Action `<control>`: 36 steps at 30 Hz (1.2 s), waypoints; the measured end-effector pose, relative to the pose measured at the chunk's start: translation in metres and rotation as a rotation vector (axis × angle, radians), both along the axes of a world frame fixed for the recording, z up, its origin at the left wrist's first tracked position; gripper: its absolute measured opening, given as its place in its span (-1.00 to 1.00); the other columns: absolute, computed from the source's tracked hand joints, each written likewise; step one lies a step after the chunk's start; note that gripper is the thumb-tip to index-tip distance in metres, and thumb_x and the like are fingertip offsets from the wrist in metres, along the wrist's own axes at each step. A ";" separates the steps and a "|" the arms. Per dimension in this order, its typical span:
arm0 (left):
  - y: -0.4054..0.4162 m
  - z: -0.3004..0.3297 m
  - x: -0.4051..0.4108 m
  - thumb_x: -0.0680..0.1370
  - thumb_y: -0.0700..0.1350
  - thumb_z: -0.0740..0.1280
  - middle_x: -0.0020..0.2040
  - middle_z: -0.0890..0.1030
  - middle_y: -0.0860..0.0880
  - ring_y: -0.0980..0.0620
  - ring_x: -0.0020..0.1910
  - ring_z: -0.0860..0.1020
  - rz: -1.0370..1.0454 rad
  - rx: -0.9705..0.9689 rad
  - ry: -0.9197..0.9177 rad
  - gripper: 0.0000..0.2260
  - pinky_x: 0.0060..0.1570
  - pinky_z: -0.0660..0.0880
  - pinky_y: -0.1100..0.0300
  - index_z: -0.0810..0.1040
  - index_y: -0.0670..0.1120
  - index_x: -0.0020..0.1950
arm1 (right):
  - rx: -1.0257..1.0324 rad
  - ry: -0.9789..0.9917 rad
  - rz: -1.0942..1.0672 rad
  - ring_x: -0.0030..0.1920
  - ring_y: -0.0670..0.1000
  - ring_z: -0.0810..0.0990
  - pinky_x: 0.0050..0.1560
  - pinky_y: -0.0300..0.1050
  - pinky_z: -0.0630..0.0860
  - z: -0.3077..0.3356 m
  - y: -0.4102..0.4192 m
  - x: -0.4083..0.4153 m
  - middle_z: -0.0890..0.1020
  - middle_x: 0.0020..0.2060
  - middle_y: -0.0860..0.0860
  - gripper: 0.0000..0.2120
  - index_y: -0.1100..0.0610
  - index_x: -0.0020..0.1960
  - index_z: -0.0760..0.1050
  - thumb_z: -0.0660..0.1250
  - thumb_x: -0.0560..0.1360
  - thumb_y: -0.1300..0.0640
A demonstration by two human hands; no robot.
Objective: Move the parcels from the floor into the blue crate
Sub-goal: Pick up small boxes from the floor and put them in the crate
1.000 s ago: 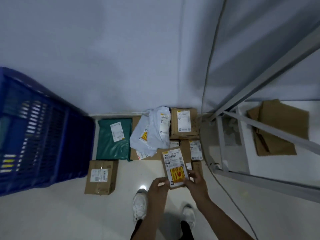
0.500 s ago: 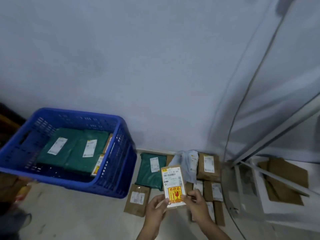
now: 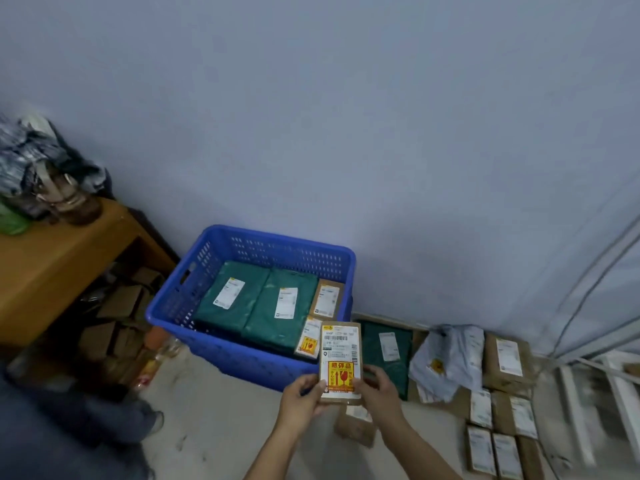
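I hold a small brown box parcel (image 3: 340,355) with a white label and a yellow-red fragile sticker. My left hand (image 3: 300,398) grips its lower left edge and my right hand (image 3: 378,389) grips its lower right edge. It hangs just in front of the near right corner of the blue crate (image 3: 207,258). Inside the crate lie two green bag parcels (image 3: 258,306) and two small brown boxes (image 3: 327,299). On the floor to the right remain a green bag (image 3: 386,355), a grey bag (image 3: 446,362) and several brown boxes (image 3: 507,362).
A wooden table (image 3: 59,261) with clutter on top stands at the left, cardboard boxes (image 3: 117,306) stored under it. Another person's legs (image 3: 69,420) fill the lower left. A metal frame (image 3: 595,386) stands at the right. One brown box (image 3: 356,424) lies below my hands.
The view has swung left and up, bringing the crate to the middle. Both hands have carried the box from above the floor pile to the crate's near right corner.
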State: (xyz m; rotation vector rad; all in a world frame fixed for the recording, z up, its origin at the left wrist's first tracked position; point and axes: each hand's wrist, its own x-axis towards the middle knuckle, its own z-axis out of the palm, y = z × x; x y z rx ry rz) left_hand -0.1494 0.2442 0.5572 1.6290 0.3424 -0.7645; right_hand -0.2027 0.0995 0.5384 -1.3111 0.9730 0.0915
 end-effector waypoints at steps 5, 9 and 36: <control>0.035 -0.002 0.061 0.58 -0.19 0.30 0.05 0.65 -0.09 -0.05 0.06 0.61 -0.033 0.080 -0.020 -0.86 -0.19 0.55 0.25 0.57 -0.10 0.12 | -0.105 -0.034 0.095 0.09 0.01 0.57 -0.08 -0.26 0.52 0.005 0.040 0.061 0.56 0.17 0.02 -0.62 0.04 0.31 0.37 0.32 0.54 0.24; 0.047 -0.015 0.118 0.56 -0.17 0.32 -0.02 0.67 -0.07 -0.02 -0.02 0.61 -0.143 0.236 -0.133 -0.90 -0.01 0.55 0.10 0.61 -0.07 0.03 | -0.170 -0.035 0.141 0.00 -0.08 0.49 -0.17 -0.37 0.39 -0.008 0.054 0.113 0.51 0.04 -0.08 -0.66 0.00 0.30 0.35 0.27 0.56 0.22; 0.005 -0.302 0.279 0.58 -0.23 0.25 0.20 0.57 -0.03 -0.01 0.10 0.56 -0.674 0.378 0.169 -0.71 0.14 0.51 0.10 0.52 -0.05 0.28 | -0.377 0.469 -0.150 -0.08 -0.06 0.54 -0.22 -0.40 0.39 -0.279 0.065 0.265 0.55 -0.07 -0.07 -0.67 0.07 0.14 0.47 0.16 0.53 0.41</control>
